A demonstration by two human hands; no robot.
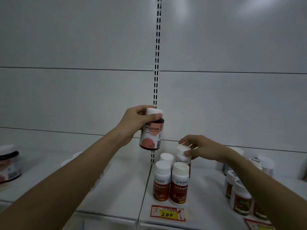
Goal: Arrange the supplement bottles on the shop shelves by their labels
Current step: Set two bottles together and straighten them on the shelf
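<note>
My left hand [136, 120] grips the white cap of a dark bottle with a pink label [151, 136], held in the air above the white shelf [119, 185]. My right hand [201, 149] holds the cap of a white bottle with a red label [182, 156], which stands at the back of a small cluster. In front of it stand two matching red-label bottles [162, 180] [179, 183], and another white cap [166, 158] shows behind them. The bottle under my right hand is partly hidden by the fingers and by the front bottles.
A red and yellow price tag reading 200 [167, 212] sits on the shelf edge. At the far left stands a pink-label bottle [9, 164]. Several brown-label bottles [240, 195] crowd the right, under my right forearm. A slotted upright [157, 63] splits the white back panel.
</note>
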